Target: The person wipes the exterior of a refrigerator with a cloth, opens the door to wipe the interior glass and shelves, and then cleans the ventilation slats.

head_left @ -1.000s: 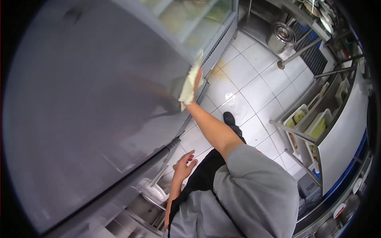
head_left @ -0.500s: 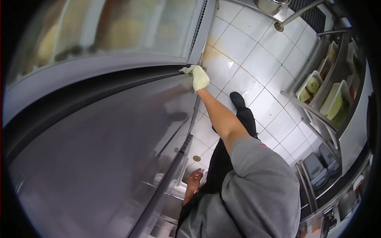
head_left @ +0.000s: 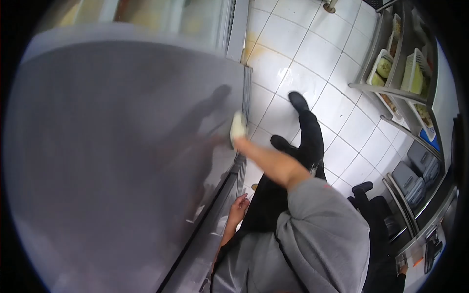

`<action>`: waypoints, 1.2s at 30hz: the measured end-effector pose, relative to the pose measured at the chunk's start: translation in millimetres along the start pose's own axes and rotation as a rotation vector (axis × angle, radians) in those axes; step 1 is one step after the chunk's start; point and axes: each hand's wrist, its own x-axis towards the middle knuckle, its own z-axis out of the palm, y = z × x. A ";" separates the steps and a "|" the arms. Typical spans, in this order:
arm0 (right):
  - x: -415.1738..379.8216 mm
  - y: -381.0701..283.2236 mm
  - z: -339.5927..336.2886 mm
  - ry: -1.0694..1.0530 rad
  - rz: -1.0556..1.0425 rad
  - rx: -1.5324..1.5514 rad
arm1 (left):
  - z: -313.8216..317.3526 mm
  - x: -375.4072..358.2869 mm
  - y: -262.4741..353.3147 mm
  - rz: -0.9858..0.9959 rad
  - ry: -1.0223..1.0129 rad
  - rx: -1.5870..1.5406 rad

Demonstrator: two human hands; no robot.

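Observation:
My right hand is mostly covered by a pale yellow cloth, which it presses against the smooth grey metal panel near its right edge. The forearm reaches out from a grey sleeve, and a dim reflection of it shows on the panel. Lower down, my left hand hangs beside the panel's edge with its fingers loosely apart and nothing visible in them. Above the panel is a blurred glass door with containers behind it.
White floor tiles stretch to the right of the panel. Metal shelving at the right holds white baskets of produce and grey lidded containers. Another person in black stands at the lower right, one hand near the counter.
My right hand and the cloth have moved from the panel's upper corner down along its right edge. The view has shifted, the dark gap under the glass no longer shows, and another person has appeared.

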 end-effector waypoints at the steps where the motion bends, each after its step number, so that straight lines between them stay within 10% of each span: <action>1: 3.4 -28.8 8.3 -0.006 -0.056 -0.009 | -2.0 -6.0 2.1 0.003 -0.005 0.024; 6: 32.4 -41.7 4.6 -0.222 -0.274 0.254 | 4.1 -19.2 -19.9 -0.098 0.000 -0.077; 9: 34.0 105.7 -29.0 -0.041 0.074 0.332 | 7.3 -24.5 -61.8 -0.004 -0.045 -0.139; 14: 24.3 139.8 -31.4 0.027 0.426 0.174 | -0.7 -32.0 -45.4 -0.141 0.029 -0.153; 22: 153.9 -162.2 60.8 -0.034 -0.271 0.155 | 27.9 -34.5 -50.7 -0.275 0.094 -0.302; 26: 67.0 -164.6 54.8 0.099 -0.389 -0.082 | 48.2 -18.9 -24.2 -0.211 -0.026 -0.303; 30: -11.9 -143.1 37.3 -0.017 -0.092 0.233 | 60.1 23.5 69.7 -0.128 -0.009 0.066; 36: -73.2 -267.9 -16.5 -0.833 0.469 0.438 | 62.2 89.6 204.2 0.069 0.001 0.163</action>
